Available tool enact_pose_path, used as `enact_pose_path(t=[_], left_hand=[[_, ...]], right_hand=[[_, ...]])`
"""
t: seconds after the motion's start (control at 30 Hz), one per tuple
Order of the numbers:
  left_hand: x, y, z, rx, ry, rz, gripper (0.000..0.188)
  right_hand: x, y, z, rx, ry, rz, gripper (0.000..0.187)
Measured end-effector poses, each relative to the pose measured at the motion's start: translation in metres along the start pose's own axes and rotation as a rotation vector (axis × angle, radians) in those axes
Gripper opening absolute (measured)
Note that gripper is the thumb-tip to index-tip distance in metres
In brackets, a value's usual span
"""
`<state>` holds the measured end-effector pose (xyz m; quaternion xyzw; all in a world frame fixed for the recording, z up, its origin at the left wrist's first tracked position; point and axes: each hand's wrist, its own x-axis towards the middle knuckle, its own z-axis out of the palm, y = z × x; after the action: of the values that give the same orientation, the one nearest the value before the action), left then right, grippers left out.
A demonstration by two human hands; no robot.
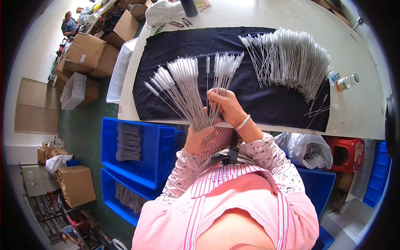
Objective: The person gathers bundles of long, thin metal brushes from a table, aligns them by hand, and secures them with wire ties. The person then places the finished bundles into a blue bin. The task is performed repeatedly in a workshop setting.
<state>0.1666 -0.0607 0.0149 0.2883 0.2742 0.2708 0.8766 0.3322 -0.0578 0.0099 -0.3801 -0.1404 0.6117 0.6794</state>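
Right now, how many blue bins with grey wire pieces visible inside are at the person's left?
2: the upper bin, nearer the table, and the lower bin, below it in the picture. Others may be nested underneath, hidden.

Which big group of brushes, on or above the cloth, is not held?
The pile lying on the right side of the dark cloth; the fanned group is gripped by the left hand and right hand.

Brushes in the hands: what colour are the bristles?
The bristles are white, seen best in the head view.
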Motion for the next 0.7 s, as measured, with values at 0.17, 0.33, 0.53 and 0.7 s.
enact_pose_path(t=[0.17,0.33,0.53,0.7], left_hand=[[0.006,0.001,-0.006,0.025,-0.075,-0.075,0.066],[0.006,0.001,-0.005,0.011,-0.060,-0.074,0.067],[0.009,0.007,-0.017,0.033,-0.110,-0.148,0.069],[0.009,0.005,-0.015,0.026,-0.139,-0.113,0.069]], right_hand=[[-0.003,-0.006,0.003,-0.040,-0.009,0.056,0.017],[0.000,-0.003,-0.004,0.030,0.001,0.035,0.015],[-0.005,-0.005,0.010,0.013,-0.005,0.036,0.011],[-0.007,-0.008,0.005,0.016,-0.012,0.067,0.012]])
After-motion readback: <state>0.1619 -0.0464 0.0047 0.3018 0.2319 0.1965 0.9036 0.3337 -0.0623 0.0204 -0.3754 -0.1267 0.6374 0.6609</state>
